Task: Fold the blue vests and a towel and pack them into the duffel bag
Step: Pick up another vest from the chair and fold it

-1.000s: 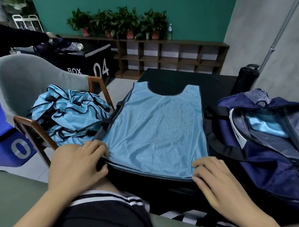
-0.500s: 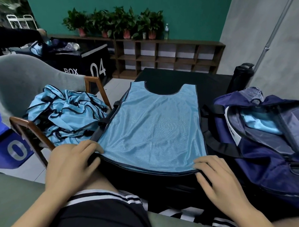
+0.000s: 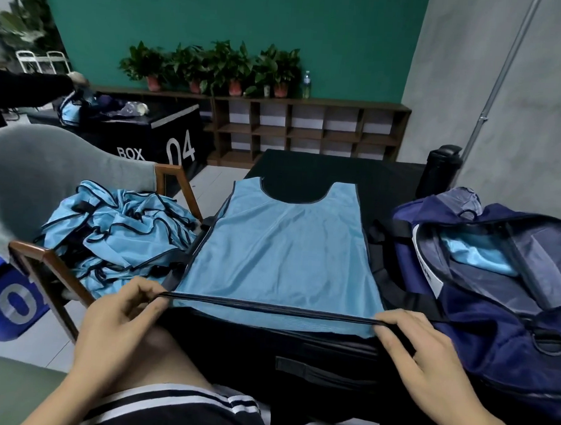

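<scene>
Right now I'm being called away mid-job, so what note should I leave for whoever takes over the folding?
The left hand and right hand each pinch a near corner of the vest; its hem is lifted and the rest lies flat on the table. A pile of unfolded vests sits on the chair. The duffel bag is open, with blue fabric inside. To do: fold this vest, the pile and a towel (none seen), then pack.

Fine-mesh cloth vest (image 3: 284, 251), faint sheen, smooth fabric binding. Matt woven cloth duffel bag (image 3: 492, 343). Cloth-covered chair (image 3: 49, 170), glossy wood arms. Matt cloth over table (image 3: 307, 168).
</scene>
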Available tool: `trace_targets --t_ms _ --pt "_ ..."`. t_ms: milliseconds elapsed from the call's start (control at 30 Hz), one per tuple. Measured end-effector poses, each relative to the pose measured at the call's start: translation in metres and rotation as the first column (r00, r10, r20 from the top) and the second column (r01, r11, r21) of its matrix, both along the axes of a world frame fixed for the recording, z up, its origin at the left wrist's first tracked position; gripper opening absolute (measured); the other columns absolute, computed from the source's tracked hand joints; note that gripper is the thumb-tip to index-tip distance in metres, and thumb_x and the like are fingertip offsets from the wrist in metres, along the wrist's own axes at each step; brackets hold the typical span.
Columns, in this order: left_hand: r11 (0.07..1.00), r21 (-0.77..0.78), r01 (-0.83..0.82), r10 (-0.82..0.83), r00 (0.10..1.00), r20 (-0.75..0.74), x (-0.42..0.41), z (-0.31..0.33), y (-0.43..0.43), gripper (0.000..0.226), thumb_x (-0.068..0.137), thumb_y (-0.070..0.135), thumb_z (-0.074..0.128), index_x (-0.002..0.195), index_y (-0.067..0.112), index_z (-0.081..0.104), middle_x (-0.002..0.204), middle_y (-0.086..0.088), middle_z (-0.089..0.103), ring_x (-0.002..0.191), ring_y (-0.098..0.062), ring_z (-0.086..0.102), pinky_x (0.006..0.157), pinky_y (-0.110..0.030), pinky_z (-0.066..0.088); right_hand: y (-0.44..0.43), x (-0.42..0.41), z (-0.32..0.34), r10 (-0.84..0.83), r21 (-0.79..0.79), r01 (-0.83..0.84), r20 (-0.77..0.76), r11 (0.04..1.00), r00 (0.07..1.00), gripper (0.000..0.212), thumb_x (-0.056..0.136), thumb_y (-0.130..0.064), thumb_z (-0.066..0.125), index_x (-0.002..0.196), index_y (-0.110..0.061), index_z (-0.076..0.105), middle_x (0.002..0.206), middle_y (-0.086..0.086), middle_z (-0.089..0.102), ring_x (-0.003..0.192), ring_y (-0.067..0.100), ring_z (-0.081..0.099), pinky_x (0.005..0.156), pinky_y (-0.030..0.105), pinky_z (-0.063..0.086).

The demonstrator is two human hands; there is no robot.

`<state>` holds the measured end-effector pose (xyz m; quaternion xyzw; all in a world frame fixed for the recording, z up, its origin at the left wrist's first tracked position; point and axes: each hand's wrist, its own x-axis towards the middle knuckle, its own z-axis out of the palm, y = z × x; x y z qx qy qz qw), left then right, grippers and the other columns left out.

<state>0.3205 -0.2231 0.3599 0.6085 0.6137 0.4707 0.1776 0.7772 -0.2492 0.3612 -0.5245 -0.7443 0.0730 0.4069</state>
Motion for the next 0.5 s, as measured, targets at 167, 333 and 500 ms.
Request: trace_targets --t_ms 167,333,500 --pt "0.991 0.052 0.119 -0.129 0.953 0.274 0.01 0.028 0.014 0.01 0.098 0.008 0.069 0.092 0.017 0.069 0.086 -0.013 0.063 0.081 -0.015 0.057 0.07 -0.019 0.045 0.006 -0.006 0.05 0.094 -0.027 -0.098 -0.122 0.995 0.988 0.008 0.098 -0.021 0.068 0.099 -0.028 0.071 0.1 -0.007 0.073 0.087 0.006 0.068 0.078 0.017 0.047" --pt "0.99 0.098 0.096 -0.129 0.896 0.424 0.017 0.06 0.064 0.006 0.102 0.01 0.066 0.096 0.01 0.068 0.087 -0.007 0.065 0.077 -0.013 0.058 0.065 -0.016 0.049 0.047 -0.007 0.097 0.067 -0.042 -0.077 -0.208 0.996 0.976 0.016 0.102 -0.024 0.066 0.103 -0.039 0.069 0.089 -0.01 0.07 0.076 0.009 0.061 0.072 0.022 0.044" --pt "0.991 0.082 0.107 -0.134 0.857 0.498 0.028 0.084 0.133 0.018 0.101 0.023 0.07 0.104 0.005 0.07 0.093 -0.008 0.073 0.082 -0.016 0.067 0.076 -0.032 0.052 0.125 -0.005 0.127 0.033 -0.093 -0.062 -0.289 0.994 0.957 0.02 0.105 -0.016 0.065 0.101 -0.033 0.074 0.099 -0.013 0.077 0.096 0.007 0.07 0.087 0.027 0.051"
